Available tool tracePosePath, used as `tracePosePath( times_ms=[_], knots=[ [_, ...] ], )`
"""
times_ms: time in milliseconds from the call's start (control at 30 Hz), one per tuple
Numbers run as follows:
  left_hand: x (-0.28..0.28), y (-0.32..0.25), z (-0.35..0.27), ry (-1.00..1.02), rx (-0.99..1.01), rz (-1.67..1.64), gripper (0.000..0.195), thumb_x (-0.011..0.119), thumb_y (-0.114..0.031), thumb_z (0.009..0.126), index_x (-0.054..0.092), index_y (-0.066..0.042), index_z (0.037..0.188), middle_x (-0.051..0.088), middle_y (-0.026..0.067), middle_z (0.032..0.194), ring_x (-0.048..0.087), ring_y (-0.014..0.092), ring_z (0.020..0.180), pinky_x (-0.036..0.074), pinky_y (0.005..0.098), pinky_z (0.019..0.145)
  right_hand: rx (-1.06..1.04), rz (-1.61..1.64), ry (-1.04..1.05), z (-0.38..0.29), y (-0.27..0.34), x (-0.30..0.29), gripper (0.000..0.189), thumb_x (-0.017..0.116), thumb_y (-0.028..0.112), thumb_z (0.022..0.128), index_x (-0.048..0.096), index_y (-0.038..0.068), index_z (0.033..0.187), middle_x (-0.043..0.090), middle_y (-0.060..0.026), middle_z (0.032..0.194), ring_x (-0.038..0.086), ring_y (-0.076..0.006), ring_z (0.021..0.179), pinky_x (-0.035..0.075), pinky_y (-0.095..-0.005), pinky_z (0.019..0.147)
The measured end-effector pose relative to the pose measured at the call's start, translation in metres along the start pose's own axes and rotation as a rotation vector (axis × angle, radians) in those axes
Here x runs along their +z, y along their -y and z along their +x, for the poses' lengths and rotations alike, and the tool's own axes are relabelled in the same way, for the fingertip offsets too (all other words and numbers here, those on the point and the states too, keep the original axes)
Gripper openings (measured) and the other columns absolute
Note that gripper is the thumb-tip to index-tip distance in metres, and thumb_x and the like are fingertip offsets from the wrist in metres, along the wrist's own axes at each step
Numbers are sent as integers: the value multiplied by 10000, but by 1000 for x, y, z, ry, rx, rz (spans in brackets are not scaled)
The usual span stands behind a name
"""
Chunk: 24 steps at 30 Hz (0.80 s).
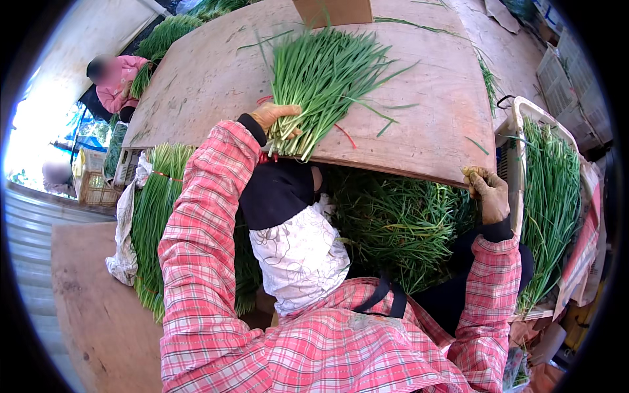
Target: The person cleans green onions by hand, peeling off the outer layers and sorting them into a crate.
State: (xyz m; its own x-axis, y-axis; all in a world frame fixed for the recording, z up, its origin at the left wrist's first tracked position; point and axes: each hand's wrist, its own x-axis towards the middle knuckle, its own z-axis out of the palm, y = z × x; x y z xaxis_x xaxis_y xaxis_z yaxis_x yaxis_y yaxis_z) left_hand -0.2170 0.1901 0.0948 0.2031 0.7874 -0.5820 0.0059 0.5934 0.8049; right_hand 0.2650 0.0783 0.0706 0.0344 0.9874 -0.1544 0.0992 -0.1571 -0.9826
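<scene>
A large bunch of green garlic chives (324,78) lies on the wooden tabletop (422,98), its pale cut ends towards me. My left hand (280,118), in a yellowish glove, is closed around those ends near the table's front edge. Red ties (346,136) lie beside and partly under the bunch. My right hand (486,191), gloved likewise, is at the table's front right corner with thumb and forefinger pinched together; whether something thin is between them cannot be told. Loose blades are scattered around the bunch.
A white plastic crate (518,142) of chives stands at the right. Tied chives (162,216) stand at my left. Loose leaves (408,221) pile below the table edge. A cardboard box (339,12) is at the far edge. A person in pink (115,83) holds chives at the upper left.
</scene>
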Motion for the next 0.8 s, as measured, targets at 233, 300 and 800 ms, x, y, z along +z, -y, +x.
tracePosePath(
  times_ms=[233,300,800],
  knots=[
    [-4,-6,-5,109,-7,-106,416,588,-342,843,539,28,1027,621,183,828,646,242,667,566,290,497,133,-164,364,-13,-9,43,208,578,190,876,644,-7,894,617,-33,721,504,-61,582,405,-200,519],
    [-10,-4,-1,156,0,-222,448,564,-361,854,534,47,1036,616,191,854,641,227,665,567,282,504,-1,-284,465,-15,-23,72,227,649,139,813,631,-38,954,645,-59,777,558,-88,650,477,-234,622],
    [-4,-1,-4,321,222,-384,516,459,-434,894,558,49,1044,646,192,903,652,189,607,547,269,480,84,145,565,35,56,289,421,583,86,830,458,-72,1200,603,-48,720,489,-71,535,402,-191,489]
  ],
)
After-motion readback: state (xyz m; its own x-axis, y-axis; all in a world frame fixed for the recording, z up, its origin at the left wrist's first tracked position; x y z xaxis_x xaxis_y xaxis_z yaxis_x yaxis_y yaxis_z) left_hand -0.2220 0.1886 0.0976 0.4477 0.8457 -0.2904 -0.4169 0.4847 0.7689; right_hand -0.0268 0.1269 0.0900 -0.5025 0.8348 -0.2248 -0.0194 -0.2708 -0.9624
